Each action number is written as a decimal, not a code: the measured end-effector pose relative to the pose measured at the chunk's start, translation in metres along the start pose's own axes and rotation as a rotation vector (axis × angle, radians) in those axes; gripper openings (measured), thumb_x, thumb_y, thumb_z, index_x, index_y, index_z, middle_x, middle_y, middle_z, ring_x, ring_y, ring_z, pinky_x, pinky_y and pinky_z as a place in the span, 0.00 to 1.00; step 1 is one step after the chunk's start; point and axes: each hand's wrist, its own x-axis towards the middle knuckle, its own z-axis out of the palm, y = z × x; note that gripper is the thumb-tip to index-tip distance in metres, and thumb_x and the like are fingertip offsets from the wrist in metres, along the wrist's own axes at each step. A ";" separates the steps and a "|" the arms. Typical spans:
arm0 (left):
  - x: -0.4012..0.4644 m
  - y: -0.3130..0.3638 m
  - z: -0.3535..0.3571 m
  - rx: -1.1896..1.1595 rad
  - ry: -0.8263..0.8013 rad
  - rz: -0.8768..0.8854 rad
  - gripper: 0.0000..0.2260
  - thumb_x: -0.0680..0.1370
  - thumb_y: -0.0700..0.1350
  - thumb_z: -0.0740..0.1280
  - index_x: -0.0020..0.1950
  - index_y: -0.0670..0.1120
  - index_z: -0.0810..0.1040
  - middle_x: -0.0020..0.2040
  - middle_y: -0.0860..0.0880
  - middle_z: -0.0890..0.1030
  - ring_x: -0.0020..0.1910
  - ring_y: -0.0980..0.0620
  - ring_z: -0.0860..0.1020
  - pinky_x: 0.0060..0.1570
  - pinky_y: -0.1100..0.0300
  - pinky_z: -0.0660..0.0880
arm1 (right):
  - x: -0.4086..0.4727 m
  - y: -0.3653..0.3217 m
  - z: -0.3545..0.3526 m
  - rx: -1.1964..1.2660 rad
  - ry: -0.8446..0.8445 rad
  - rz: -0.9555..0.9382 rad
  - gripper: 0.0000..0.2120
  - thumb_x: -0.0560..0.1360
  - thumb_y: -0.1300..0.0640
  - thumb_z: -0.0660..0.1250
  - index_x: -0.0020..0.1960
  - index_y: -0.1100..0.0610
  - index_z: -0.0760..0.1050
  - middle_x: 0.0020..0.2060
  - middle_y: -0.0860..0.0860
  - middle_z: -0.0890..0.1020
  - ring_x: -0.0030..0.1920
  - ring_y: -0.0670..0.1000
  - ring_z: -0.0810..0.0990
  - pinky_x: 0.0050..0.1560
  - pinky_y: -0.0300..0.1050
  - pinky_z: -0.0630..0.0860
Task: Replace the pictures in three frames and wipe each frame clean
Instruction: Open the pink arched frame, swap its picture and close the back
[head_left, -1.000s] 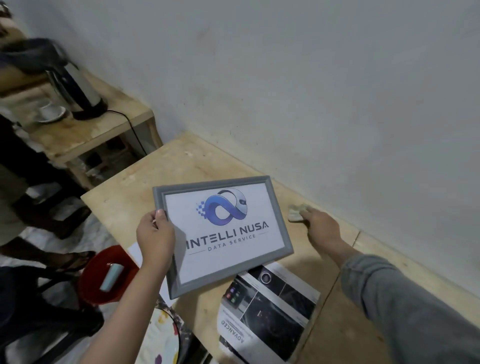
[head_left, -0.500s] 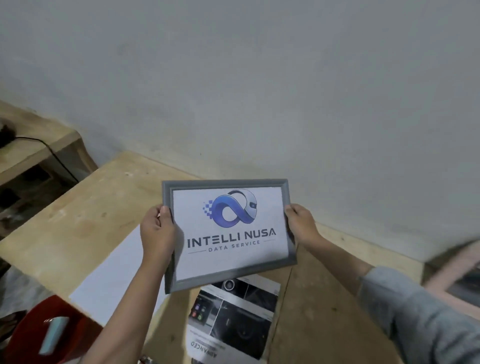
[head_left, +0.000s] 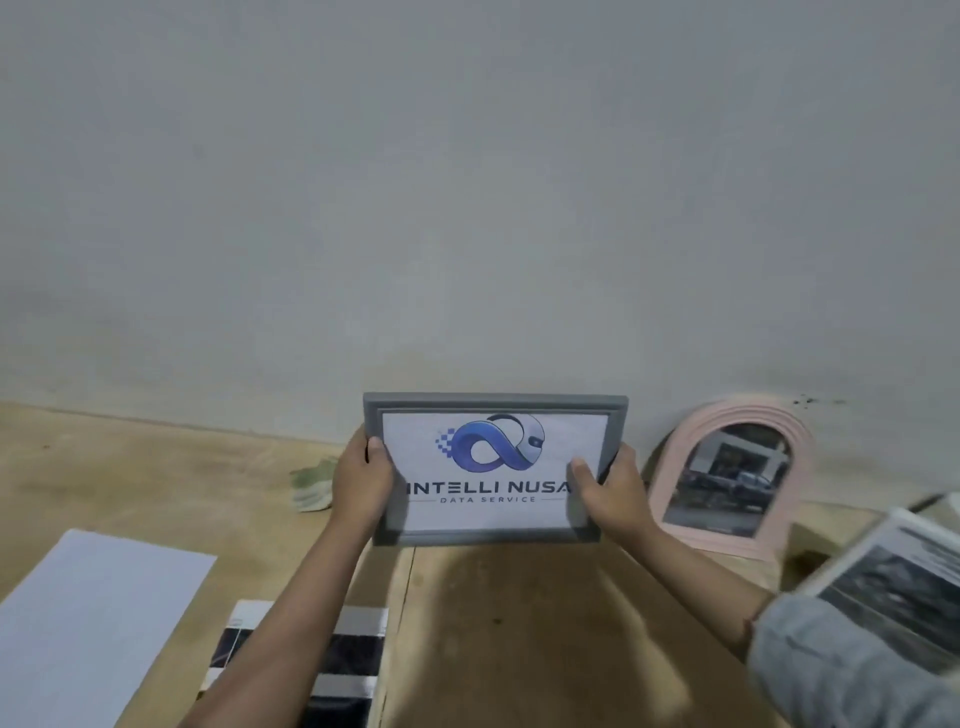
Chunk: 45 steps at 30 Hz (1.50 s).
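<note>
A grey picture frame (head_left: 493, 404) with a blue-logo print stands upright near the wall. My left hand (head_left: 361, 480) grips its left side and my right hand (head_left: 613, 491) grips its right side, thumbs over the front. A crumpled greenish cloth (head_left: 310, 486) lies on the wooden table (head_left: 130, 478) just left of my left hand. A pink arched frame (head_left: 727, 478) with a photo leans against the wall to the right. A third frame with a grey picture (head_left: 898, 577) lies at the far right edge, partly cut off.
A blank white sheet (head_left: 93, 618) lies at the front left. A dark printed sheet (head_left: 337, 670) lies beside it, partly under my left forearm. The pale wall (head_left: 467, 208) rises directly behind the table.
My right hand left the cloth on the table and took the frame's right side. Both hands carried the frame toward the wall. The view swung right, revealing the pink frame.
</note>
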 end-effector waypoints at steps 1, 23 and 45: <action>0.003 0.002 0.012 -0.006 -0.042 -0.015 0.12 0.81 0.42 0.53 0.58 0.44 0.75 0.50 0.47 0.78 0.50 0.46 0.75 0.48 0.55 0.70 | 0.012 0.020 -0.004 0.009 -0.008 0.013 0.26 0.70 0.44 0.67 0.61 0.57 0.67 0.53 0.51 0.80 0.52 0.51 0.80 0.54 0.54 0.78; -0.001 0.017 0.088 0.074 -0.050 -0.200 0.15 0.75 0.44 0.64 0.58 0.37 0.70 0.56 0.37 0.77 0.53 0.38 0.77 0.54 0.48 0.75 | 0.010 0.026 -0.032 0.013 -0.004 0.158 0.27 0.77 0.58 0.64 0.74 0.58 0.59 0.70 0.55 0.69 0.68 0.57 0.69 0.68 0.53 0.67; -0.153 0.125 0.303 0.163 -0.457 -0.082 0.24 0.80 0.48 0.62 0.73 0.42 0.61 0.72 0.43 0.66 0.69 0.44 0.68 0.58 0.57 0.68 | 0.068 0.151 -0.176 0.049 0.218 0.314 0.46 0.71 0.58 0.69 0.76 0.51 0.40 0.76 0.54 0.49 0.75 0.59 0.53 0.73 0.58 0.58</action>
